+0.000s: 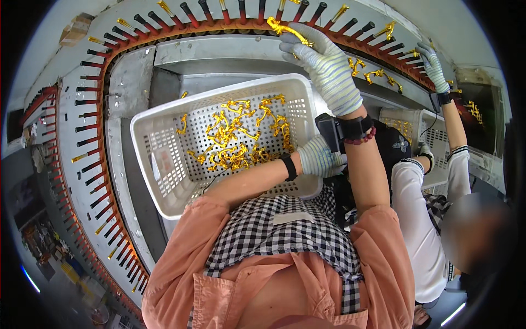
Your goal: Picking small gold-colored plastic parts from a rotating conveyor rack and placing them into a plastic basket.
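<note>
My right hand [323, 60], in a striped work glove, is raised to the curved rack of dark pegs [192, 19] and pinches a thin golden metal piece [287, 30] near the peg tips. My left hand [319, 158], gloved the same way, grips the right rim of a white perforated plastic basket [159, 159] held against my body. Several more golden pieces [235, 137] lie tangled on the basket's floor.
The peg rack curves from the lower left around the top to the right, with golden pieces [378, 74] hung on some pegs. A co-worker at my right reaches a gloved hand [433, 66] to the rack and holds a second white basket [424, 134].
</note>
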Motion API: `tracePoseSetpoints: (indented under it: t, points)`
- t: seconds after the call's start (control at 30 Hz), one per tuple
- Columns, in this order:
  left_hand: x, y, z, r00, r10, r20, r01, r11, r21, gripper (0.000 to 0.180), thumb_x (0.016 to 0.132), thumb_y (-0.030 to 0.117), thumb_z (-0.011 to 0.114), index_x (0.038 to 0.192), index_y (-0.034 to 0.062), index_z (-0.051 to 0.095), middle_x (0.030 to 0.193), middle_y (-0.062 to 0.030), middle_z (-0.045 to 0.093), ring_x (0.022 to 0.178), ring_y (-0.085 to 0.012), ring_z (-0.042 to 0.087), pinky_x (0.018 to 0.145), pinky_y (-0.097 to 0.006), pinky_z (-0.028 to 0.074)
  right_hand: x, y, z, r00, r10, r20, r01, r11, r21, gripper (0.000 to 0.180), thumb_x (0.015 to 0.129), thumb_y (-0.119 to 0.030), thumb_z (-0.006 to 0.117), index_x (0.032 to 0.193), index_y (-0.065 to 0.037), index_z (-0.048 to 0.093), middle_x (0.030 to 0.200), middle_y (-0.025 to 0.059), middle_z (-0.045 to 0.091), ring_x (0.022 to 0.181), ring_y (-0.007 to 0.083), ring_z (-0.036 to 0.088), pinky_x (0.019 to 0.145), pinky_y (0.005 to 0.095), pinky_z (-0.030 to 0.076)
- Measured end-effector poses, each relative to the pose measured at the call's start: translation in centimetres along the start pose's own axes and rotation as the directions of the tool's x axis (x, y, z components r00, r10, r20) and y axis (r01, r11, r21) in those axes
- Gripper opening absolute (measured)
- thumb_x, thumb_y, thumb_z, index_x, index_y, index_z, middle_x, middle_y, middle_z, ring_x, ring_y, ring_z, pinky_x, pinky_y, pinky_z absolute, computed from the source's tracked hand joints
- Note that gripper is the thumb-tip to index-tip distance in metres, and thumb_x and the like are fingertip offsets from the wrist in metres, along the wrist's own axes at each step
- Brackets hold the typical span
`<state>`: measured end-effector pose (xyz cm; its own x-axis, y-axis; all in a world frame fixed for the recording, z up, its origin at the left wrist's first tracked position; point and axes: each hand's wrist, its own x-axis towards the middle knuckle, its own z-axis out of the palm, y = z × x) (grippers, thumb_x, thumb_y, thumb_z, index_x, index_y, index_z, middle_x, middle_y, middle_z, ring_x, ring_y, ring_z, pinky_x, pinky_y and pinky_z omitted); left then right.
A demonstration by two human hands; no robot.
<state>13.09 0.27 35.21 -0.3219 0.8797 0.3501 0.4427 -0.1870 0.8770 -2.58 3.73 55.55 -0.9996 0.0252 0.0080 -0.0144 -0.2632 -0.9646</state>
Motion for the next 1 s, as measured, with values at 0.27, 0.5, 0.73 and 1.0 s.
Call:
tracePoseSetpoints:
  t: [0.27, 0.5, 0.73, 1.0]
  points:
    - [2.7, 8.4, -5.4, 0.991, 0.119, -0.057, -0.100, 0.960, 0.263, 0.038, 0.098, 0.026, 0.058, 0.133, 0.0123, 0.062, 0.137, -0.0121, 0.062, 0.129, -0.0317, 0.056, 0.112, -0.045, 0.044, -3.2, 1.5, 0.0, 0.871, -0.491, 0.001, 0.411, 0.729, -0.548, 0.025, 0.084, 0.014, 0.057, 0.096, -0.001, 0.074, 0.142, 0.0164, 0.063, 0.132, 0.0276, 0.060, 0.112, 0.0369, 0.046]
    - [-3.1, 11.5, -13.3, 0.948, -0.123, 0.293, -0.038, 0.872, 0.488, 0.045, 0.084, 0.041, 0.072, 0.114, 0.0069, 0.071, 0.126, -0.0191, 0.065, 0.131, -0.0361, 0.053, 0.117, -0.053, 0.036, -4.9, 3.8, -3.8, 0.976, -0.217, -0.022, 0.191, 0.799, 0.570, 0.013, 0.086, 0.008, 0.067, 0.090, -0.004, 0.070, 0.140, 0.0188, 0.062, 0.136, 0.0309, 0.056, 0.118, 0.0435, 0.043]
    - [-10.4, 9.8, -39.0, 0.942, -0.038, -0.334, 0.336, 0.161, 0.928, 0.052, 0.084, 0.016, 0.070, 0.133, 0.0053, 0.062, 0.130, -0.0214, 0.063, 0.119, -0.0420, 0.059, 0.101, -0.051, 0.048, -7.5, 1.1, -4.7, 0.945, -0.029, 0.325, -0.216, 0.690, 0.691, 0.091, 0.083, -0.008, 0.080, 0.161, -0.008, 0.033, 0.153, 0.0197, 0.048, 0.106, 0.0217, 0.066, 0.106, 0.0384, 0.053]
    - [-16.5, 3.5, -59.3, 0.772, -0.414, -0.482, 0.497, -0.080, 0.864, 0.055, 0.088, 0.007, 0.061, 0.141, 0.0210, 0.061, 0.139, -0.0203, 0.061, 0.130, -0.0423, 0.056, 0.108, -0.049, 0.047, -7.7, 2.0, -4.3, 0.874, -0.079, 0.479, -0.312, 0.666, 0.678, 0.077, 0.095, -0.023, 0.063, 0.162, -0.006, 0.030, 0.154, 0.0240, 0.049, 0.080, 0.0138, 0.057, 0.070, 0.0257, 0.043]
